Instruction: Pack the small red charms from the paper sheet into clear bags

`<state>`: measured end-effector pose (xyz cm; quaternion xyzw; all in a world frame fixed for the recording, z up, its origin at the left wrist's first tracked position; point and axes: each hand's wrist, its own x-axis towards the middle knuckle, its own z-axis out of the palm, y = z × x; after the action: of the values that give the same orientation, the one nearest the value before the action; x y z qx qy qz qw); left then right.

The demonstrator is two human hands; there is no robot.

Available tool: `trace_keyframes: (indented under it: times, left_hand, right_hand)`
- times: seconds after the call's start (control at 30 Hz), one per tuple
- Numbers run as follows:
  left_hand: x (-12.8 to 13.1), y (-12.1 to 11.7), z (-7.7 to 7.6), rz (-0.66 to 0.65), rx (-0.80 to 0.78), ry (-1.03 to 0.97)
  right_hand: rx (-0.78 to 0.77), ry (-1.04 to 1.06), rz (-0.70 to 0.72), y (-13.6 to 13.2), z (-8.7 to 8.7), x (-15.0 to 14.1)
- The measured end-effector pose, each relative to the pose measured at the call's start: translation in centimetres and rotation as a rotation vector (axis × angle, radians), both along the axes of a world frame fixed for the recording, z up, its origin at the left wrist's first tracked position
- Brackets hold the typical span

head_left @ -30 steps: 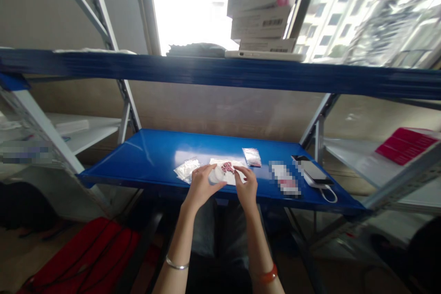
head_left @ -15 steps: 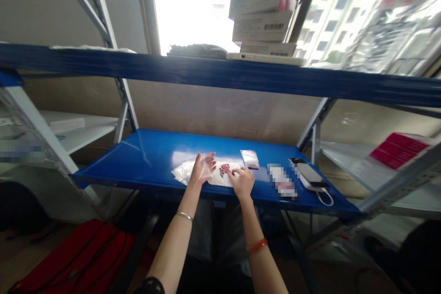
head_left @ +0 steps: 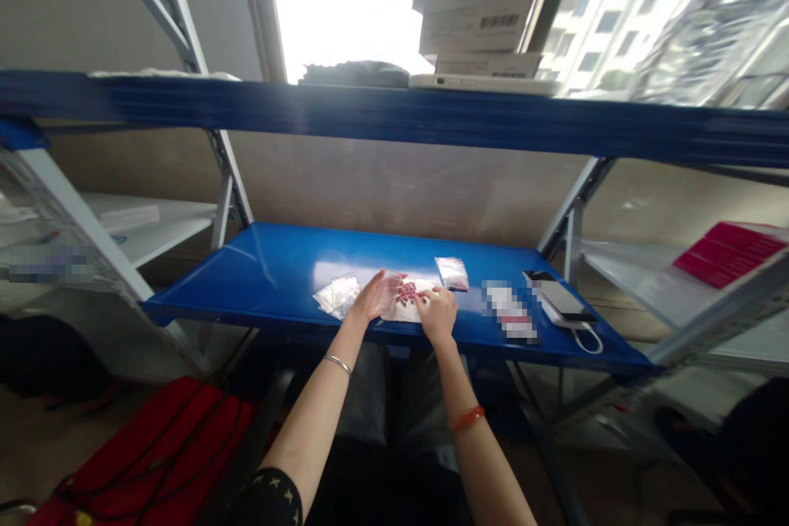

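My left hand (head_left: 370, 297) is curled around a clear plastic bag (head_left: 389, 288), its mouth tilted toward a small pile of dark red beads (head_left: 408, 292). The pile lies on a white sheet (head_left: 402, 312) near the front edge of the blue table. At the right edge of the pile is my right hand (head_left: 440, 314), thumb and fingertips drawn together in a pinch. Whatever sits between those fingertips is too small to make out. Several flat clear bags (head_left: 336, 294) lie in a loose stack left of my left hand.
A small bag with reddish contents (head_left: 453, 273) lies behind my right hand. Farther right are a blurred-out packet (head_left: 509, 312) and a phone (head_left: 564, 297) on a white device with a cable loop. A blue shelf beam (head_left: 345, 111) crosses above the table, with stacked boxes (head_left: 472, 25) on it.
The bag in my left hand has moved right, close against the bead pile, and tipped toward it. My right hand stays by the pile. The view has shifted slightly.
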<state>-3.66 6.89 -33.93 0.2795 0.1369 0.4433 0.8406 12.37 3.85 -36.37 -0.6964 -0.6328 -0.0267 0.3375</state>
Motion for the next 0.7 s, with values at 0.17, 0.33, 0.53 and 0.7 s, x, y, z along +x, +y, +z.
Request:
trace_keyframes:
  times: [0.17, 0.33, 0.53, 0.7]
  left_hand:
    - [0.1, 0.2, -0.2, -0.045, 0.02, 0.003]
    - [0.0, 0.2, -0.1, -0.035, 0.006, -0.01]
    - [0.0, 0.2, -0.2, -0.037, -0.01, -0.005]
    - [-0.1, 0.7, -0.8, -0.014, 0.009, 0.017]
  right_hand:
    - [-0.002, 0.036, 0.014, 0.1, -0.1, 0.1]
    - [-0.04, 0.043, 0.033, 0.2, 0.0, 0.0]
    - [-0.008, 0.076, 0.035, 0.5, -0.3, 0.2]
    - [0.181, 0.304, 0.09, 0.8, 1.0, 0.5]
